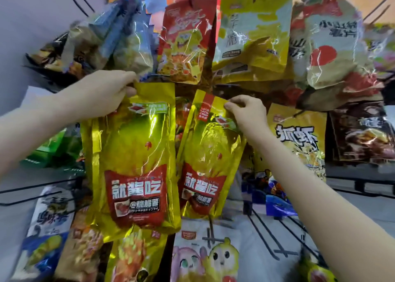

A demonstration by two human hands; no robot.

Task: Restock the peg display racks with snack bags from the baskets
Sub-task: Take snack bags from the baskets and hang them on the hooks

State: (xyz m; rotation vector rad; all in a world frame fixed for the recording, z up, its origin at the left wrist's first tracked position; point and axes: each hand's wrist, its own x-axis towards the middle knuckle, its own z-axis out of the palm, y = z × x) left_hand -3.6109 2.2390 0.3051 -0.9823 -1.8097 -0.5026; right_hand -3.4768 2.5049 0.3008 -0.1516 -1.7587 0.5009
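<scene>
Bright, flat light, barely a shadow; glare streaks the left gold bag (132, 153) and right gold bag (211, 153) I hold; wide-angle edges bend, corner packets (53, 53) smear soft

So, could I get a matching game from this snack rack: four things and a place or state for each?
1 left hand
2 right hand
3 red cartoon bag
4 white chick bag

A hangs in the top row
B pinches the tilted gold bag at its top
C lowest in view
D grips the straighter gold bag by a top corner

Pairs: 1-D, 2-B, 3-A, 4-C
</scene>
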